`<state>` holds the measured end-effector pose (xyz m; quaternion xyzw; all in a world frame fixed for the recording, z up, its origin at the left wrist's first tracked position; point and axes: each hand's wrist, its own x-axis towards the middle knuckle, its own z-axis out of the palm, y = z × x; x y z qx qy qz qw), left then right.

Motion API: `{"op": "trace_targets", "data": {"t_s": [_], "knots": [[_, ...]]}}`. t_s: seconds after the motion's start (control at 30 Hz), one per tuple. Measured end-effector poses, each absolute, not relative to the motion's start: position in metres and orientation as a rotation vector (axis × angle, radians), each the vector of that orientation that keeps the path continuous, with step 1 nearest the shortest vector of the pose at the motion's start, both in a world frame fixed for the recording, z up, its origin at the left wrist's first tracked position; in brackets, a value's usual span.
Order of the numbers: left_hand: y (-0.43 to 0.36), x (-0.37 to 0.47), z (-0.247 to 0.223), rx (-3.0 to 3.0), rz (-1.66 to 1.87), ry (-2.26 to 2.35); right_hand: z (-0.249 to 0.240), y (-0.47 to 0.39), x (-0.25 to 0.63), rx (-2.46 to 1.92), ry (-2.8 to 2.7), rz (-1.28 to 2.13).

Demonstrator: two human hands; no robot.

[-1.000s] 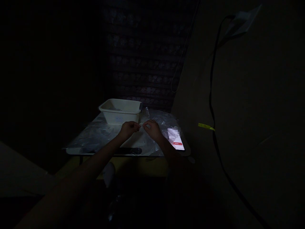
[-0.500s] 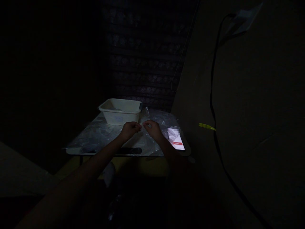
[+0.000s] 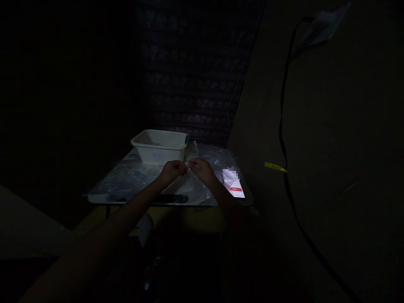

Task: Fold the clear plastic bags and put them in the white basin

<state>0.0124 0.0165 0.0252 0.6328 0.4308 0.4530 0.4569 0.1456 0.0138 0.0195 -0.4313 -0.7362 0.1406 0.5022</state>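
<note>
My left hand and my right hand are close together over the small table, in front of the white plastic basin. The fingers of each hand are pinched, with the fingertips nearly meeting. Something small and pale shows between them, too dim and small to make out. Thin clear plastic lies spread over the tabletop under and around both hands.
A lit phone lies at the table's right side, beside my right forearm. A dark cable with a yellow tag hangs along the right wall. A dark elongated object lies at the table's front edge.
Both hands keep nearly the same place and pinch, with the right fingers shifted very slightly. The view has moved a little.
</note>
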Motion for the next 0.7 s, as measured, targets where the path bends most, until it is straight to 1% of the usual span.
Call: {"op": "trace_targets", "data": {"t_s": [0.1, 0.27, 0.4, 0.7], "knots": [[0.0169, 0.0111, 0.0248, 1.581, 1.094, 1.074, 0.0209, 0.0130, 0.1461, -1.028, -1.808, 0.339], [0.0168, 0.0111, 0.0237, 1.596, 1.046, 1.091, 0.0212, 0.0149, 0.1466, -1.039, -1.655, 0.540], [0.0136, 0.0132, 0.0256, 1.549, 1.118, 1.059, 0.0214, 0.0154, 0.1469, -1.029, -1.581, 0.649], [0.0094, 0.0139, 0.0322, 1.490, 1.078, 0.956, 0.0235, 0.0130, 0.1435, -1.010, -1.564, 0.689]]}}
